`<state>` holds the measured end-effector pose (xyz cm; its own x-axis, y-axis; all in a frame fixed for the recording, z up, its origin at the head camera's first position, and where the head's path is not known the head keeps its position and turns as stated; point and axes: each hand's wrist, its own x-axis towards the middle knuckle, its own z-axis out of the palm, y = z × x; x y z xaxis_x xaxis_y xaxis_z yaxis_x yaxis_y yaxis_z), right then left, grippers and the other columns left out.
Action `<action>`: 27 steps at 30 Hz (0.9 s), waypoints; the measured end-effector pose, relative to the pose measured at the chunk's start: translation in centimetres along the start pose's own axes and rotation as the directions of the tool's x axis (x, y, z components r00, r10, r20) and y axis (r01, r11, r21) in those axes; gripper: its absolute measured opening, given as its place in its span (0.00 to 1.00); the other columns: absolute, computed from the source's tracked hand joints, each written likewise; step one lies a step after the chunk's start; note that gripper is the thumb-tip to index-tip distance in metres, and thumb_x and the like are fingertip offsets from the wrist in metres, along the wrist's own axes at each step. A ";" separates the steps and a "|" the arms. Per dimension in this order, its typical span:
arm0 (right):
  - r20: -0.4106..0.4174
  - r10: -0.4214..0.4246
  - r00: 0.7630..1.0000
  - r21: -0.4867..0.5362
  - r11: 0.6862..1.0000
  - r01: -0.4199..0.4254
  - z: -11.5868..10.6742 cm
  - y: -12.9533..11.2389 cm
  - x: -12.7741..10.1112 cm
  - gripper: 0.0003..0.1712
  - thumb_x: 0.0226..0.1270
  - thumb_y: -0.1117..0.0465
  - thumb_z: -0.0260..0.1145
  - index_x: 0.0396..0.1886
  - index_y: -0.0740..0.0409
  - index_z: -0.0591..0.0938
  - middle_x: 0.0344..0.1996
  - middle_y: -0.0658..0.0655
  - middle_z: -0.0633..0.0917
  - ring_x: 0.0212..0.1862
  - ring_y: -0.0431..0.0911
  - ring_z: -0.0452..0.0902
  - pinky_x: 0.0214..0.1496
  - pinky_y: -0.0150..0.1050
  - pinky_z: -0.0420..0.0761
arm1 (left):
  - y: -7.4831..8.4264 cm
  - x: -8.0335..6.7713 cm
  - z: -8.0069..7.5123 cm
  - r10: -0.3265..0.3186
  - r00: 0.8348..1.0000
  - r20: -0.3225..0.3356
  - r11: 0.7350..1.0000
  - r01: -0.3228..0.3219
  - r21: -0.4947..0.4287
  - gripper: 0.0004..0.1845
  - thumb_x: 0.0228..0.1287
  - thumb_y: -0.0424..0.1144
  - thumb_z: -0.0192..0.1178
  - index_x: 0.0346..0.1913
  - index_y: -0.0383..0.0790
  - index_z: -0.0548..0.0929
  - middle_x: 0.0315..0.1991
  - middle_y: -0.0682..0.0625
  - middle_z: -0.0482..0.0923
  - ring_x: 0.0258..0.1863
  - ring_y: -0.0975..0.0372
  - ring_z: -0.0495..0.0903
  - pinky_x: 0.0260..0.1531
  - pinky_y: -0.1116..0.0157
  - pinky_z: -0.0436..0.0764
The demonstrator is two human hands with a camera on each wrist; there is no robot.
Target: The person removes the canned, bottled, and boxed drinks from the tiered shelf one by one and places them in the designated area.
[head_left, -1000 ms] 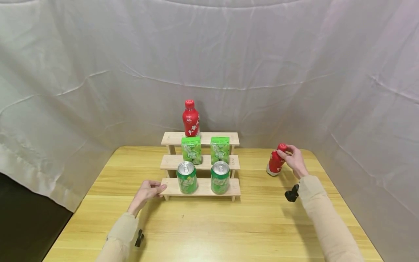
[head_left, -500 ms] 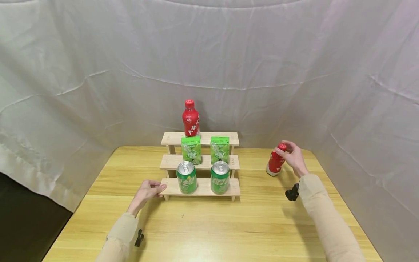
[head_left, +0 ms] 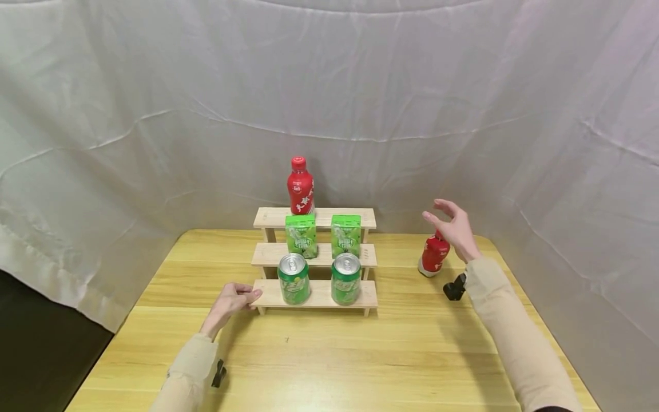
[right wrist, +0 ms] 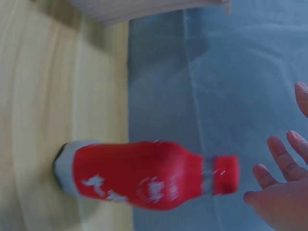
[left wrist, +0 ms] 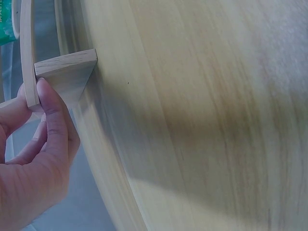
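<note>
Wooden table (head_left: 412, 355): red bottle (head_left: 434, 254) upright, just below spread, empty right hand (head_left: 452, 228); left hand (head_left: 230, 302) far off, pinching shelf (head_left: 315, 294) corner.

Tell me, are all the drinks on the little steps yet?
Almost. Two cans, two green cartons and one red bottle already stand on the wooden steps. The left hand grips the bottom step's corner. The right hand hovers open above a second bottle, which stands on the table.

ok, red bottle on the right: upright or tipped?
Upright. The bottle stands base-down on the table, cap on top; the right hand is open above it, not gripping.
</note>
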<state>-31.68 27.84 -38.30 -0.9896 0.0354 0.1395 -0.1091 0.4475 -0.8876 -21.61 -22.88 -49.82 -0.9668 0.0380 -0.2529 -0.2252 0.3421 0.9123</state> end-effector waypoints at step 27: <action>0.080 -0.212 0.974 0.043 0.977 0.210 7.2 -10.1 3.6 0.35 0.71 0.57 0.67 0.71 0.68 0.68 0.69 0.71 0.73 0.72 0.65 0.66 0.77 0.58 0.69 | -0.4 0.2 0.0 0.011 1.000 0.002 1.000 -0.011 -0.024 0.22 0.70 0.34 0.62 0.54 0.13 0.73 0.37 0.42 0.83 0.29 0.65 0.82 0.40 0.64 0.90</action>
<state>-34.80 16.97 -31.99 -0.9481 -0.1317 0.2895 -0.3180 0.4063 -0.8566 -21.69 -23.05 -50.19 -0.9689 0.0436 -0.2435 -0.2175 0.3187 0.9226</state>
